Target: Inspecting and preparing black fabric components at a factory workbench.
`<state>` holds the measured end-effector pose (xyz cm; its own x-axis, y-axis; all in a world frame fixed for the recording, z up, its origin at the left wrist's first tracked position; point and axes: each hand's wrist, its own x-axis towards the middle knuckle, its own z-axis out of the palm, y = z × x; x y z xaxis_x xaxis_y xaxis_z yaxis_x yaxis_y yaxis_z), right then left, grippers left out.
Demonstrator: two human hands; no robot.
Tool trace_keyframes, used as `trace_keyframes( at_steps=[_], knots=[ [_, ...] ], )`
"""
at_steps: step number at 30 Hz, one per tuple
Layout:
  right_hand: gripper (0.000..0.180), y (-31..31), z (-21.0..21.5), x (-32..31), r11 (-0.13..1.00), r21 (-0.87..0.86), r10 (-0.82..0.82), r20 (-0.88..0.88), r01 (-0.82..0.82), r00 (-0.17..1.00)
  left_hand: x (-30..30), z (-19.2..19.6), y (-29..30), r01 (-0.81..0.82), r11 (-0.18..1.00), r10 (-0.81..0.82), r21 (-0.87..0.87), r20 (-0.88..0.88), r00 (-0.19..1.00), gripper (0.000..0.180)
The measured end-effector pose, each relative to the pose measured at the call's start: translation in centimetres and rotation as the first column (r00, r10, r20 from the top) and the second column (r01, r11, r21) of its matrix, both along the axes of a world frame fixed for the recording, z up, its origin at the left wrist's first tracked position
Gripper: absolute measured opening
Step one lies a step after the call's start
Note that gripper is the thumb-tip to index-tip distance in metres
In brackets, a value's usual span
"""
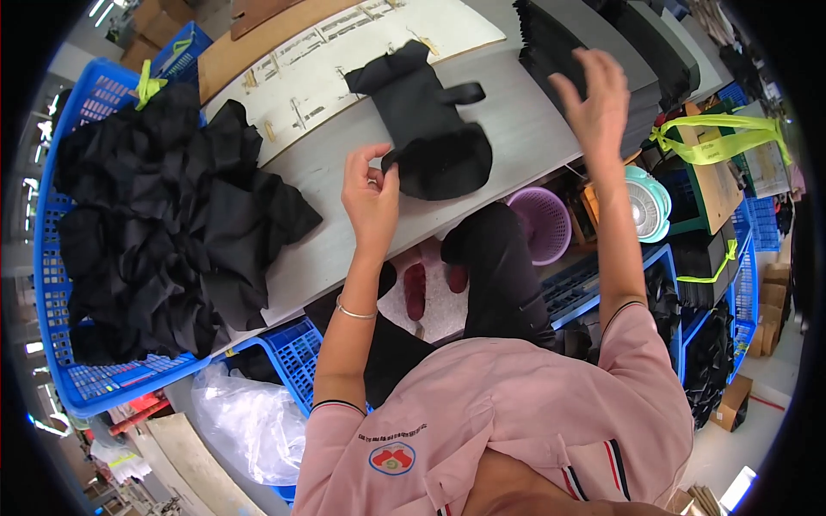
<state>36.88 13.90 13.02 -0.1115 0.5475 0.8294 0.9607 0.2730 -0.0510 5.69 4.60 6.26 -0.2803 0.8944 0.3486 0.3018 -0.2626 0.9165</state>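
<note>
Left hand (372, 196): thumb and fingers closed in a pinch on the near edge of the black shaped fabric piece (428, 120), at its rounded lower lobe.

Right hand (595, 96): raised above the far right of the surface, fingers spread and empty, touching nothing; nearest to it is the tall stack of flat black cut pieces (585, 43).

Black shaped fabric piece: lies flat on the pale grey work surface (525, 120), narrow end pointing away, a short strap sticking out to its right, wide end toward the person.

White paper pattern sheet with printed markings (335, 52): beyond the piece, partly under its narrow end.

Blue plastic slatted crate (60, 327): at the left edge of the surface, heaped with crumpled black fabric (163, 215) that spills onto the surface.

Below the surface edge: lilac plastic basket (544, 222), small pale green fan (647, 203).

Step judged in hand: a single piece is being positioned or turned at the surface, one hand gripping, the other free. The next move would call for the free hand to come down onto the piece or the stack, with the pinch kept firm so the limp cloth does not slide.
</note>
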Motion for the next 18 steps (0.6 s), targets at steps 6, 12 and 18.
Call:
trace_keyframes(
  at_steps=[6,12,18],
  knots=[
    [0.039,5.8,2.0,8.9,0.963,-0.185,-0.172,0.144,0.197,0.975,-0.1,1.0,-1.6,0.022,0.999,-0.018,-0.027,0.124,0.992,0.038],
    [0.031,6.7,3.7,10.2,0.856,-0.517,-0.106,-0.206,-0.017,0.973,2.0,1.9,-4.5,-0.003,0.996,-0.022,0.086,0.285,0.958,0.033],
    [0.006,-2.6,1.9,2.1,0.998,0.062,0.004,0.388,-0.03,0.921,4.6,-1.1,-8.1,0.364,0.926,-0.268,-0.1,0.506,0.82,0.033]
  ],
)
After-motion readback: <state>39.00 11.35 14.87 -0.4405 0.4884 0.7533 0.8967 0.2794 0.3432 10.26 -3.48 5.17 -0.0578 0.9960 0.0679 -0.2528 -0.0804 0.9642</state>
